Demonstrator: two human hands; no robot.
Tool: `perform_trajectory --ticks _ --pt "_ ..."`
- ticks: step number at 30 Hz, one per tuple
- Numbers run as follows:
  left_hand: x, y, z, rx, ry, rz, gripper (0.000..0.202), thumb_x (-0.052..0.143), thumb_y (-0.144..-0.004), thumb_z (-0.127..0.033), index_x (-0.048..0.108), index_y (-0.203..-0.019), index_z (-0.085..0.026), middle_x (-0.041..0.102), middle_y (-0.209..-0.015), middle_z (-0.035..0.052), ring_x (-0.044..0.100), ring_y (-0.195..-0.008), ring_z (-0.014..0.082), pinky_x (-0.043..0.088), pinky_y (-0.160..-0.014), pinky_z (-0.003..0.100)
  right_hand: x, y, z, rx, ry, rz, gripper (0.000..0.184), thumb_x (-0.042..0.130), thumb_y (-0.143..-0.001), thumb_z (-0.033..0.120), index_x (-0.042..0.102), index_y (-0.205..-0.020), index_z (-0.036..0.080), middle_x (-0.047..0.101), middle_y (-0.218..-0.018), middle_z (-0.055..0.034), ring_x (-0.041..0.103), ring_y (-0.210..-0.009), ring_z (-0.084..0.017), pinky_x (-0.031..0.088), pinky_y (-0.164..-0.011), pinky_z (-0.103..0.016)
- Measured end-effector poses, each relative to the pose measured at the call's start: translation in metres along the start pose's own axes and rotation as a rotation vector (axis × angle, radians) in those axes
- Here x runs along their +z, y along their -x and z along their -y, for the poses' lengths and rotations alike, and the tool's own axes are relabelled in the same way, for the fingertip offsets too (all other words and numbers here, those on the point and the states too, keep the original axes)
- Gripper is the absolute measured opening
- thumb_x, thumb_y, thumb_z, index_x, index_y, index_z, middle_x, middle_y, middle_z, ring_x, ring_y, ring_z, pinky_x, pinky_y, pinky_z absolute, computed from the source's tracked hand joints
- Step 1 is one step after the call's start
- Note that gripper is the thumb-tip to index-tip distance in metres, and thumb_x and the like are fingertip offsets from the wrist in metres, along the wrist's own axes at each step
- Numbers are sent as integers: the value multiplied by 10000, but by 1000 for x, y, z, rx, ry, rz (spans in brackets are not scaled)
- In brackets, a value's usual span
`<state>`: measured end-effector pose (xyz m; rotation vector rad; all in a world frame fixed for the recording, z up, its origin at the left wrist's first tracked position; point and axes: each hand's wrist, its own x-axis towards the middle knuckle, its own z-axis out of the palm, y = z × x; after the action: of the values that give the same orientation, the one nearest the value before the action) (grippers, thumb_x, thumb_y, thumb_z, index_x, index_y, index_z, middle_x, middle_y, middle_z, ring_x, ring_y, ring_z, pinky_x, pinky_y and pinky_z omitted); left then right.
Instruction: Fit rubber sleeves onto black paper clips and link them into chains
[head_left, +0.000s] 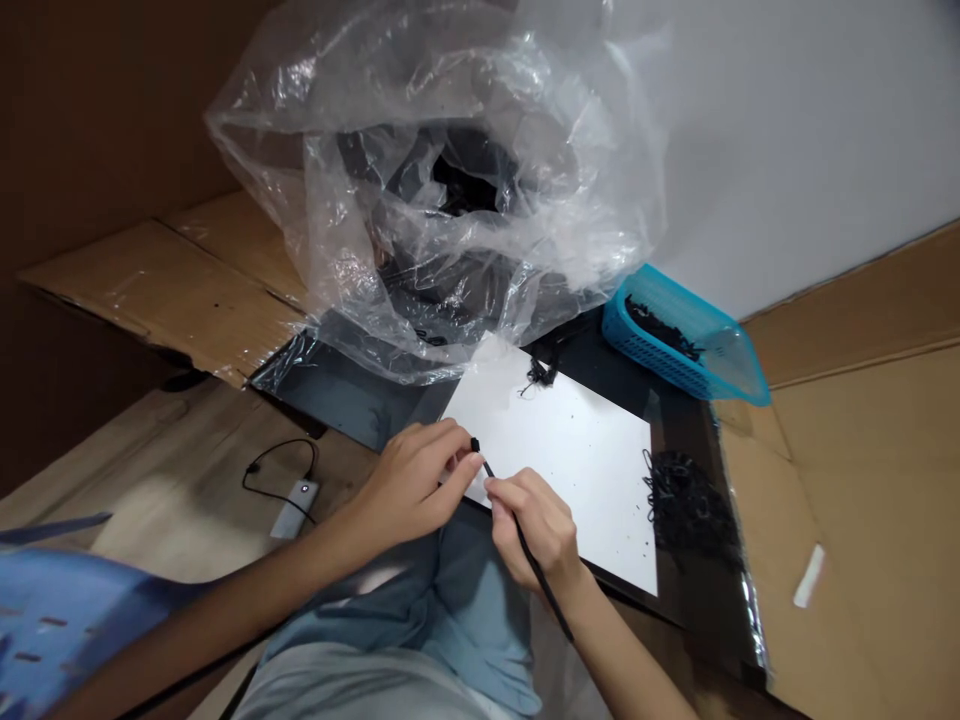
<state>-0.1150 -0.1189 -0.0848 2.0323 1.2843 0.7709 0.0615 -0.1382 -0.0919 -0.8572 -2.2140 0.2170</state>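
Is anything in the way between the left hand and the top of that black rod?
Nothing visible is. The left hand is right beside the top end of the thin black rod, which the right hand holds. The white sheet lies beneath them, not between.

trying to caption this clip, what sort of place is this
Probably a makeshift craft corner, maybe at home: flattened cardboard is laid around a dark board with a white sheet, and black strands sit nearby, with more in a blue plastic basket.
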Motion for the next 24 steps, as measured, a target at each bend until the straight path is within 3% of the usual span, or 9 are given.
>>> perform_trajectory --ticks 9,11,13,17,21,24 --pt "7 -2 -5 -121 88 -28 275 417 -893 -244 469 -637 -161 481 -615 -12 457 -588 127 297 -568 247 4 -2 -2 -96 183 33 249 396 -805 6 536 -974 123 515 -625 -41 444 -554 -181 408 -506 -305" --pt "4 -1 -8 -177 211 11 294 416 -880 -275 463 -614 -161 456 -583 -18 434 -565 122 294 -551 241 2 -3 -10 -55 212 17 216 387 -826 25 550 -918 134 513 -609 -34 472 -555 -184 416 -509 -303" --pt "2 2 -10 -220 370 72 316 418 -872 -314 469 -602 -160 456 -572 -18 431 -569 121 309 -553 235 -4 -3 -20 78 217 -43 202 384 -854 50 555 -868 156 534 -633 -32 525 -586 -181 442 -539 -295" --pt "-2 8 -11 -225 566 143 333 435 -879 -376 546 -666 -145 536 -647 9 471 -634 133 357 -600 238 -20 2 -23 323 45 -145 166 433 -876 91 565 -900 187 594 -722 -21 587 -631 -151 477 -595 -275" --pt "-3 10 -8 -228 635 144 343 457 -885 -401 572 -695 -139 553 -664 15 483 -641 133 370 -595 229 -25 9 -1 353 -295 -96 170 458 -870 104 575 -947 200 604 -713 -5 603 -626 -134 489 -562 -252" --pt "-3 9 -8 -225 644 137 347 468 -881 -407 573 -685 -140 562 -664 14 488 -633 131 377 -591 226 -22 11 11 369 -404 -90 179 460 -864 105 587 -945 202 600 -698 -2 600 -602 -127 489 -535 -244"
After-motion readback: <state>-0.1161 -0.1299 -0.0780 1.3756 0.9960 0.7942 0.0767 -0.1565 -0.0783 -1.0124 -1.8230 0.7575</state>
